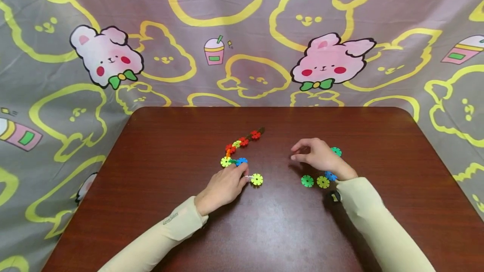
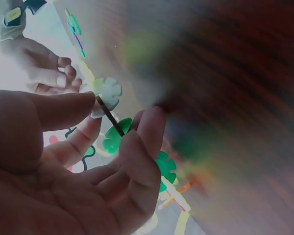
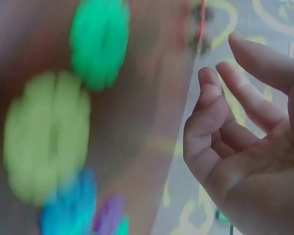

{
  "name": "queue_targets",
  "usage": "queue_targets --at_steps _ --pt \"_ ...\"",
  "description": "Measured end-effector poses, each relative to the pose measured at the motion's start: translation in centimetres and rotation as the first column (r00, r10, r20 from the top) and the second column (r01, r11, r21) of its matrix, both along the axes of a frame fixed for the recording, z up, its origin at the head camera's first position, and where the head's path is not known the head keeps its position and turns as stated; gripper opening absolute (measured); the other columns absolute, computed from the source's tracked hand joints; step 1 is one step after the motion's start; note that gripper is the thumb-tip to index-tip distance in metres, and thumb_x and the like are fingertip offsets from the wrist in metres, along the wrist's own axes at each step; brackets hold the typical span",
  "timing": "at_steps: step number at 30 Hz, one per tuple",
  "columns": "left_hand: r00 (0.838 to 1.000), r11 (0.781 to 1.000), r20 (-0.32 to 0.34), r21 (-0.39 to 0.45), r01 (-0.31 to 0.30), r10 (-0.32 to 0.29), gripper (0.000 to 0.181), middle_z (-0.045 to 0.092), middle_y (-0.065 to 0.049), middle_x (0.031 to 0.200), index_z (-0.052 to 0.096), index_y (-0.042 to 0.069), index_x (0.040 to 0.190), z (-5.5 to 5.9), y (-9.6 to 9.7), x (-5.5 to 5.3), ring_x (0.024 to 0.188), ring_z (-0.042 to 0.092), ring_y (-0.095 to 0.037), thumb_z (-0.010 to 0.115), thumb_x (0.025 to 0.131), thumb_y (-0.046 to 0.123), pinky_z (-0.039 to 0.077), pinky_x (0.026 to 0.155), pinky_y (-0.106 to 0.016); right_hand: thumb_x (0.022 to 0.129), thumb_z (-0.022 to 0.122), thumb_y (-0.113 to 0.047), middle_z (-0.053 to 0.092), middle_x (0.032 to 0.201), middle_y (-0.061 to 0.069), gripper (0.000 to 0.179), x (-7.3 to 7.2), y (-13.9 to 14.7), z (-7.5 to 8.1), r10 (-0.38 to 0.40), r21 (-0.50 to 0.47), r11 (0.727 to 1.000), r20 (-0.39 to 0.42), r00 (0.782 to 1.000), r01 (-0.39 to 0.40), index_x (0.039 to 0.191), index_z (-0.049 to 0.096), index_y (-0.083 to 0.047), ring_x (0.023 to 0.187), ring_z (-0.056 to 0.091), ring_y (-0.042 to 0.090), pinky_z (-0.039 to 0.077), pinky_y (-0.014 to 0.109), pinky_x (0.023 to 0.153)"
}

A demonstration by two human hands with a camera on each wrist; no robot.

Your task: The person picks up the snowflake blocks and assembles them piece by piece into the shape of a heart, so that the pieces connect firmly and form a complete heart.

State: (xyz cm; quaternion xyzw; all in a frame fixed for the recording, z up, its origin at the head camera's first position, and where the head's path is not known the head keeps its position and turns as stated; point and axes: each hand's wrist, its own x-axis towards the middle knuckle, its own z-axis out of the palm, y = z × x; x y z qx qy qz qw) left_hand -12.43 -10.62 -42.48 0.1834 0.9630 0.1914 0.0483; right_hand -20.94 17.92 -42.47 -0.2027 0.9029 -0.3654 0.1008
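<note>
A chain of slotted, flower-shaped plastic discs curves over the table, with red discs toward its far end. My left hand pinches a dark, edge-on disc between thumb and fingers. Beside that disc sit a white disc and a green disc. Past my left fingertips in the head view lies a yellow disc, and a blue disc shows just above them. My right hand hovers to the right with fingers loosely bent, holding nothing.
Loose discs lie near my right wrist: a green disc, a yellow disc, a blue disc and another green disc. A purple disc shows in the right wrist view. Patterned cloth hangs behind the brown table.
</note>
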Motion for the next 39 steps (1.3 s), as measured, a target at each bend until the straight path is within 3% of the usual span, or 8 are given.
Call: queue_targets --at_steps 7,13,25,33,39 --pt "1.0 1.0 0.001 -0.005 -0.007 0.007 0.014 0.046 0.002 0.071 0.052 0.018 0.089 0.0 -0.3 0.1 0.064 0.043 -0.013 0.061 0.096 0.026 0.035 0.048 -0.025 0.086 0.072 -0.017 0.069 0.106 0.018 0.029 -1.2 5.9 0.6 -0.107 0.136 0.985 -0.013 0.994 0.107 0.109 0.066 -0.001 0.09 0.063 0.028 0.05 0.037 0.073" --pt "1.0 1.0 0.004 -0.006 -0.013 0.013 0.014 0.047 0.001 0.073 0.052 0.018 0.088 -0.1 -0.4 0.1 0.066 0.044 -0.014 0.061 0.095 0.026 0.036 0.049 -0.025 0.083 0.073 -0.02 0.066 0.108 0.027 0.038 -1.7 8.2 0.1 -0.165 0.208 0.964 -0.019 0.986 0.165 0.11 0.063 0.005 0.098 0.061 0.041 0.049 0.051 0.081" --pt "1.0 1.0 -0.003 -0.01 -0.019 0.019 0.011 0.048 -0.001 0.077 0.052 0.018 0.089 -0.1 -0.4 0.1 0.067 0.046 -0.016 0.061 0.094 0.02 0.038 0.051 -0.026 0.081 0.074 -0.021 0.067 0.099 0.025 0.04 -2.0 8.9 -0.7 -0.217 0.265 0.942 0.014 0.976 0.206 0.106 0.062 0.007 0.09 0.061 0.036 0.049 0.045 0.075" --pt "1.0 1.0 -0.011 0.003 -0.022 0.022 0.011 0.047 -0.001 0.076 0.052 0.016 0.087 -0.2 -0.5 0.1 0.067 0.044 -0.015 0.062 0.092 0.017 0.037 0.053 -0.025 0.08 0.077 -0.025 0.066 0.091 0.019 0.039 -2.0 8.8 -0.3 -0.225 0.279 0.94 0.07 0.972 0.198 0.101 0.062 0.005 0.082 0.057 0.029 0.044 0.031 0.065" --pt "1.0 1.0 -0.019 0.018 -0.008 0.008 0.013 0.045 -0.002 0.076 0.051 0.014 0.086 -0.3 -0.6 0.1 0.065 0.043 -0.014 0.063 0.092 0.016 0.037 0.055 -0.023 0.081 0.076 -0.021 0.068 0.084 0.014 0.028 -1.9 8.7 -0.5 -0.212 0.245 0.949 0.031 0.977 0.198 0.095 0.065 0.001 0.076 0.056 0.025 0.042 0.029 0.061"
